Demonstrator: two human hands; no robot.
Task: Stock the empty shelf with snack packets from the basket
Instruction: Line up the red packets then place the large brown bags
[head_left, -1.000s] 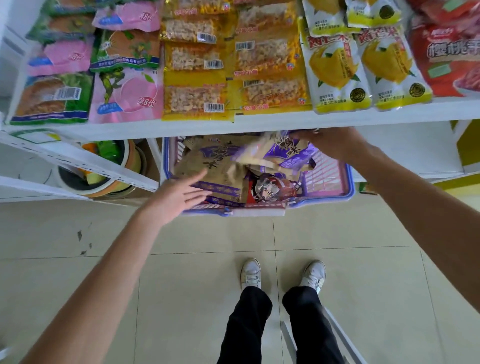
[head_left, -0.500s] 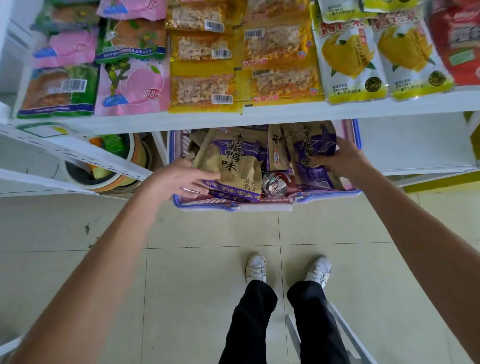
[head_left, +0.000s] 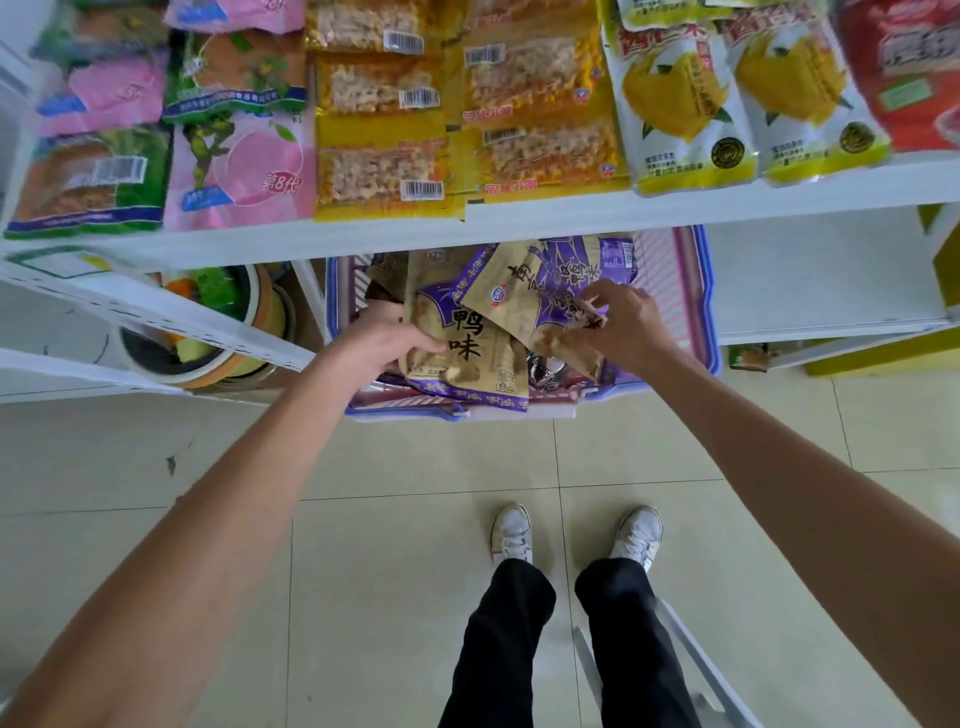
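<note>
A blue and pink basket (head_left: 670, 291) sits under the white shelf (head_left: 571, 210), holding several tan and purple snack packets. My left hand (head_left: 379, 343) grips the left edge of one tan packet (head_left: 462, 343) that lies at the basket's front. My right hand (head_left: 618, 325) pinches the lower edge of a second tan packet (head_left: 524, 291), which is tilted up over the others. A small shiny wrapped item (head_left: 543, 371) shows between the packets.
The shelf above is stocked with pink, green, yellow and red packets (head_left: 379, 171). A lower white shelf (head_left: 826, 280) lies bare right of the basket. A bin with coloured items (head_left: 202, 332) stands at left. My feet (head_left: 571, 535) stand on the tiled floor.
Both hands have closed on packets in the basket. The right hand has lifted and tilted its packet, and the left hand now grips the front packet's edge.
</note>
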